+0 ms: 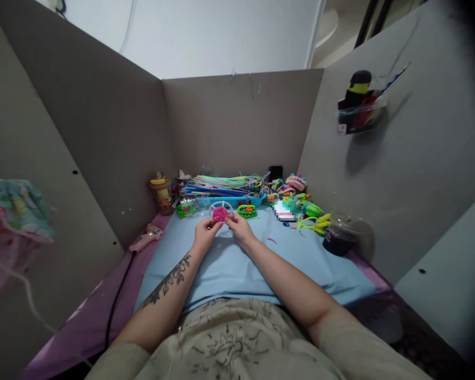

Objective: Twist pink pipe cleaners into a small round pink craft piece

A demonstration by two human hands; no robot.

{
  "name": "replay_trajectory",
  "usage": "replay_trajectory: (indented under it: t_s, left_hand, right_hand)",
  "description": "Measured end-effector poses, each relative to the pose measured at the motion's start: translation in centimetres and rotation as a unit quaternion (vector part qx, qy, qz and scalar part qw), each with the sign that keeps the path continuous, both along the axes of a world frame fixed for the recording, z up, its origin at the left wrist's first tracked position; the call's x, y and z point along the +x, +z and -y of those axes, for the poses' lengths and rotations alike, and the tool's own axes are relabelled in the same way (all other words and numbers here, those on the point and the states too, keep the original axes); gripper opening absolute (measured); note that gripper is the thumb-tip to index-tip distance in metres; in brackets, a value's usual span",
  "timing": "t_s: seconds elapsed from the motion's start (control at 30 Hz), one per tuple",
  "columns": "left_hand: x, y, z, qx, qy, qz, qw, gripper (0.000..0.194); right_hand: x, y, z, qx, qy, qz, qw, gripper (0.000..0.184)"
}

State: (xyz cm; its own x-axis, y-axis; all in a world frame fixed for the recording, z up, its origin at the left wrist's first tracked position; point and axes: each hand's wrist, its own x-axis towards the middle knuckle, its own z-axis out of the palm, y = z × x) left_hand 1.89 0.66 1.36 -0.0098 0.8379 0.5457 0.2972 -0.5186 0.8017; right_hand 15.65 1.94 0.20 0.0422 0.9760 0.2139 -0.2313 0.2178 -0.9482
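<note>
A small pink piece, flat and rounded like coiled pipe cleaner point(220, 214), is held up between both hands over the blue cloth point(229, 264). My left hand point(207, 232) pinches its lower left edge with thumb and fingers. On the other side my right hand point(239, 228) grips its right edge, fingers closed. Just behind the pink piece stands a pale wheel-shaped ring point(220, 203) with spokes, partly covered by it. A green oval piece with coloured bits point(247, 211) lies beyond my right hand. A short pink strip point(272, 240) rests on the cloth to the right.
A blue tray point(257, 201) piled with pipe cleaners point(225, 184) stands at the back. To its left is a tumbler point(161, 192); a pink glue gun point(147, 238) lies at the left edge. Finished-looking fuzzy pieces and a dark lidded tub point(338, 240) sit right. Grey panels enclose the table.
</note>
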Motion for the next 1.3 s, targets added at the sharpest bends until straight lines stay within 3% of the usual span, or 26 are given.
replay_trajectory:
  t_s: [0.13, 0.33, 0.53, 0.63, 0.93, 1.07, 1.17, 1.3]
  left_hand:
    - [0.2, -0.6, -0.2, 0.012, 0.021, 0.041, 0.999, 0.024]
    - [0.5, -0.7, 0.3, 0.041, -0.014, 0.03, 0.999, 0.026]
    - [-0.4, -0.5, 0.1, 0.041, 0.111, 0.076, 0.99, 0.023]
    - [-0.7, -0.3, -0.1, 0.043, 0.129, 0.073, 0.988, 0.02]
    - [-0.3, -0.3, -0.1, 0.011, 0.058, 0.078, 0.995, 0.023]
    - [-0.3, -0.2, 0.1, 0.021, 0.072, 0.073, 0.995, 0.021]
    - [-0.3, -0.2, -0.1, 0.02, 0.067, 0.09, 0.993, 0.024]
    - [-0.7, -0.5, -1.1, -0.088, -0.029, 0.178, 0.98, 0.032]
  right_hand:
    - [0.1, 0.0, 0.0, 0.004, -0.048, -0.003, 0.999, 0.036]
    - [-0.1, -0.2, -0.1, -0.022, -0.017, -0.017, 0.999, 0.036]
    - [0.4, -0.1, -0.5, -0.096, 0.003, -0.142, 0.985, 0.033]
    - [0.8, 0.2, -0.5, -0.104, 0.012, -0.171, 0.98, 0.031]
    - [0.5, 0.1, -0.3, -0.094, 0.028, -0.168, 0.981, 0.032]
    - [0.4, 0.2, -0.2, -0.07, -0.022, -0.119, 0.99, 0.033]
    - [0.4, 0.4, -0.1, -0.076, -0.012, -0.136, 0.988, 0.034]
    - [0.3, 0.4, 0.0, -0.099, 0.025, -0.155, 0.983, 0.033]
